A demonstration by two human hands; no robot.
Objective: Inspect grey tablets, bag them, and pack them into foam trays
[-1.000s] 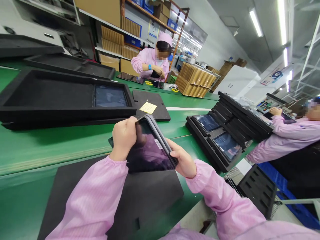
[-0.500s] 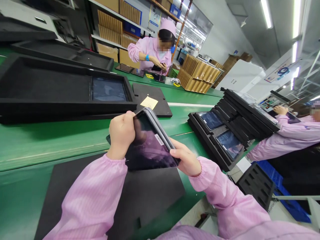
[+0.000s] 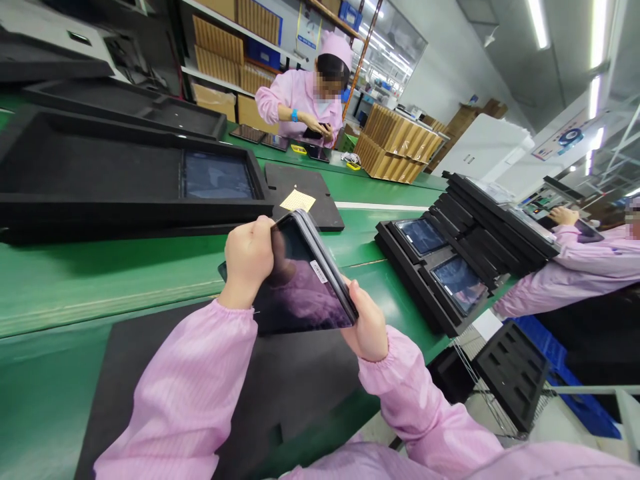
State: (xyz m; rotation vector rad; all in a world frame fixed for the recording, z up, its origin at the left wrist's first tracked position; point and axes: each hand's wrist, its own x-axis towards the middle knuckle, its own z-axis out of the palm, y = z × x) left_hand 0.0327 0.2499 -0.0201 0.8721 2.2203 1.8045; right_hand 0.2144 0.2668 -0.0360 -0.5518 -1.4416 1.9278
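A dark glossy tablet (image 3: 300, 293) with a small white label is held tilted in front of me; its edge looks doubled, as if two are stacked. My left hand (image 3: 249, 257) is closed around its left side, and something small and dark sticks out behind the fist. At the lower right corner my right hand (image 3: 369, 321) grips the edge, thumb along the side and the other fingers mostly hidden behind. Beneath both hands a black foam sheet (image 3: 300, 393) lies on the green bench (image 3: 165, 267).
On the left is a black foam tray (image 3: 90, 160) with one tablet in it. A yellow note (image 3: 297, 201) rests on a black foam board (image 3: 327, 217). Right, another foam tray (image 3: 415, 287) holds two tablets. Two co-workers (image 3: 305, 93) in pink sit across and at right.
My right hand has shifted down and inward along the tablet's edge, its thumb now pointing up. The tablet and my left hand have moved only slightly.
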